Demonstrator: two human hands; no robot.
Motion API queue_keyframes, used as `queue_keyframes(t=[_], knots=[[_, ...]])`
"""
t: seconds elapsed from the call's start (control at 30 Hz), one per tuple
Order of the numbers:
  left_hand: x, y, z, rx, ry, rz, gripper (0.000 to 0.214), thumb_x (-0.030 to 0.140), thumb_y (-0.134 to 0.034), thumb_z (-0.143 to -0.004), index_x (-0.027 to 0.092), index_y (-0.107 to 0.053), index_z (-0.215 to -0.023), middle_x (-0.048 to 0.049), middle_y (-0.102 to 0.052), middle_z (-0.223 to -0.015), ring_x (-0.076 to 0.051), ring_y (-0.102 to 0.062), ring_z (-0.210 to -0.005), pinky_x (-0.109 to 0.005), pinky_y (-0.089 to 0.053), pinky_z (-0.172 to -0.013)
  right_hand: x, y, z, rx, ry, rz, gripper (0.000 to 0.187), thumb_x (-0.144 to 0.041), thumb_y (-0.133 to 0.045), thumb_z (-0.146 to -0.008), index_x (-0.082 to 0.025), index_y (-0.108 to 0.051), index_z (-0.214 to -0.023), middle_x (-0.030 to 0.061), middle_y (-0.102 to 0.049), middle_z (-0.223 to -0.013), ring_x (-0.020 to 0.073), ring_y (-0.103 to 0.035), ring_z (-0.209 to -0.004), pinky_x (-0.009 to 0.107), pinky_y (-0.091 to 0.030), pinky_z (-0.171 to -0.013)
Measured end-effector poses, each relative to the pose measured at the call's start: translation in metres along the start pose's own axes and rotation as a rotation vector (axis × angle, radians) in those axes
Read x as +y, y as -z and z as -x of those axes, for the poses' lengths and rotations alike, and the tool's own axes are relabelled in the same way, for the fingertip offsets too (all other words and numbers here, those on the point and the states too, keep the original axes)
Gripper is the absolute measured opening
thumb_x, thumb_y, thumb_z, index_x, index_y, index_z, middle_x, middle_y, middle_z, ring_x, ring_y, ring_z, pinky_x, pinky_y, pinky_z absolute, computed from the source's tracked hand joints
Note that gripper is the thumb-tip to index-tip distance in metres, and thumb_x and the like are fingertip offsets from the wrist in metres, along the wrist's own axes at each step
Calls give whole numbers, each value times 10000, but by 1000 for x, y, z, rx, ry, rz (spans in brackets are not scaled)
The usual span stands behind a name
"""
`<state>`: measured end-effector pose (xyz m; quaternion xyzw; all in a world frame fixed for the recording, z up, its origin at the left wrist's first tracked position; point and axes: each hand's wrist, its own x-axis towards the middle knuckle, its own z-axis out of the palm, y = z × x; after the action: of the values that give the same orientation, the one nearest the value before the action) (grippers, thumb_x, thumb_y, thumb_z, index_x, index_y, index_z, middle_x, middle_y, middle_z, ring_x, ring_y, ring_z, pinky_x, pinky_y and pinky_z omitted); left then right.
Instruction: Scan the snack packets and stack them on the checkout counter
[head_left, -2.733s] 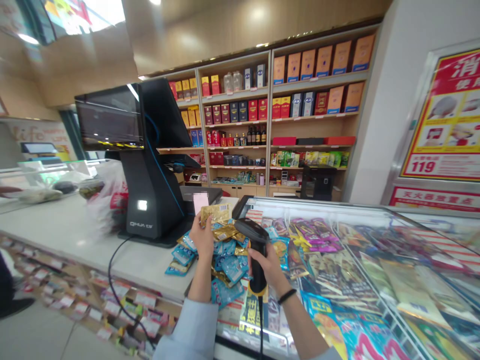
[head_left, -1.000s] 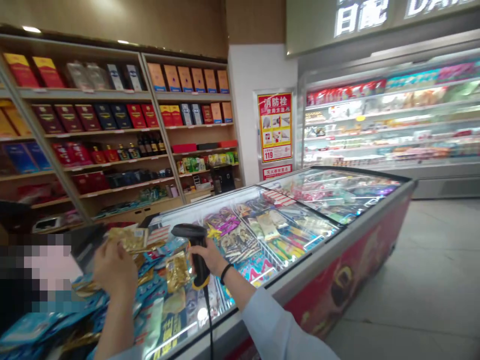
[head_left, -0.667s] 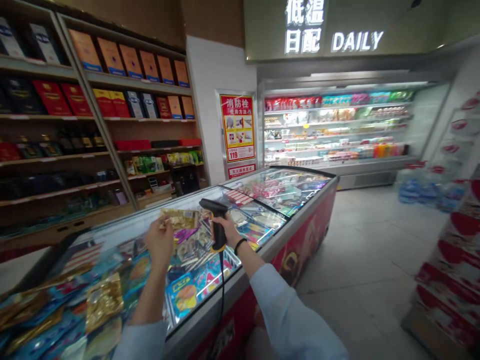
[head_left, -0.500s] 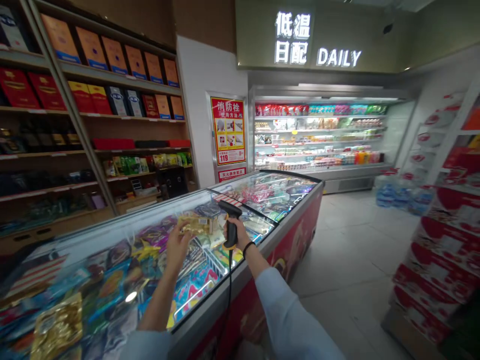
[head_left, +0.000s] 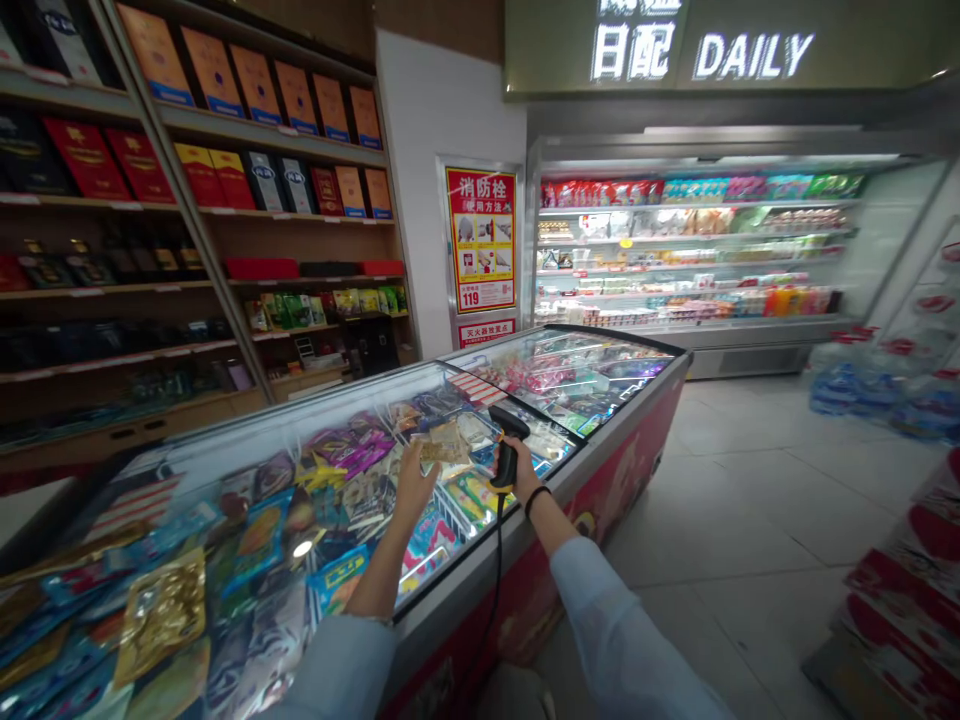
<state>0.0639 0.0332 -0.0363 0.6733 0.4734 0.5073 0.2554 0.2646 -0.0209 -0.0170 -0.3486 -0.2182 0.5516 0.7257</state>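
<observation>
My left hand (head_left: 409, 488) is over the open-topped part of a chest freezer (head_left: 634, 410), fingers at the left end of a gold packet (head_left: 445, 443) and thumb below it. The packet appears tilted, so its face looks narrow. My right hand (head_left: 520, 470) is wrapped round the grip of a black handheld barcode scanner (head_left: 507, 462) with yellow-orange trim. The scanner head is upright just right of the packet, and its cable (head_left: 498, 560) hangs down past the freezer's front edge. Below both hands lie many bagged frozen goods, among them purple packs (head_left: 366, 447) and a wire divider (head_left: 451, 512).
Another gold pack (head_left: 163, 612) lies at the freezer's near left. Shelves of boxed goods (head_left: 259, 85) stand behind on the left. A lit refrigerated display (head_left: 697, 250) is at the back. Bottled water (head_left: 862, 385) and red cartons (head_left: 900, 590) stand on the floor at right.
The view has turned left and slightly down, so the surroundings and both hands appear further right. The gold packet has tilted, showing less of its labelled face. The scanner stays in my right hand.
</observation>
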Motion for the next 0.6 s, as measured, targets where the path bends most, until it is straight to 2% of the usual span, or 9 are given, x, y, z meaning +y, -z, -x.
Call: queue_keyframes(t=[0.07,0.1,0.23,0.43,0.5,0.6], knots=[[4,4,2,38,5,-75,435,304,-601,-772,148,-596,-1179,-172,-521,-1356,-329,-249,-1433,-493,-282,-1136,1,1,-1,6,-9,-4,196,-348,-597,-702,-174,-542,-776,-44,-530,-476,109,-468,-351,223,-365,-351],[5,6,3,54,12,-91,407,317,-585,-785,160,-602,-1159,-157,-538,-1336,-316,-259,-1430,-484,-274,-1141,1,1,-2,8,-12,-6,194,-345,-598,-702,-174,-541,-773,-44,-530,-476,108,-470,-353,222,-367,-353],[9,12,2,101,6,-88,344,346,-559,-798,184,-610,-1097,-120,-586,-1246,-283,-438,-1306,-453,-333,-1107,-1,1,-2,13,-19,-8,193,-345,-605,-705,-172,-542,-766,-41,-534,-478,113,-475,-351,226,-367,-350],[10,14,0,98,14,-56,318,382,-548,-797,190,-623,-1039,-117,-583,-1254,-276,-474,-1269,-454,-351,-1096,-4,0,4,37,-17,7,221,-369,-596,-814,-156,-570,-761,-24,-545,-498,120,-500,-384,237,-414,-377],[8,13,0,105,-3,-36,311,389,-558,-790,201,-627,-1027,-104,-595,-1235,-269,-491,-1250,-451,-360,-1093,-5,-1,6,43,3,18,246,-378,-596,-868,-133,-610,-858,11,-617,-634,137,-581,-505,252,-488,-468],[4,12,-1,112,-22,15,315,399,-575,-774,201,-628,-1014,-98,-613,-1196,-265,-530,-1201,-440,-404,-1060,-6,-2,6,45,47,36,290,-348,-583,-926,-133,-603,-1121,79,-649,-1039,187,-650,-848,348,-559,-721]])
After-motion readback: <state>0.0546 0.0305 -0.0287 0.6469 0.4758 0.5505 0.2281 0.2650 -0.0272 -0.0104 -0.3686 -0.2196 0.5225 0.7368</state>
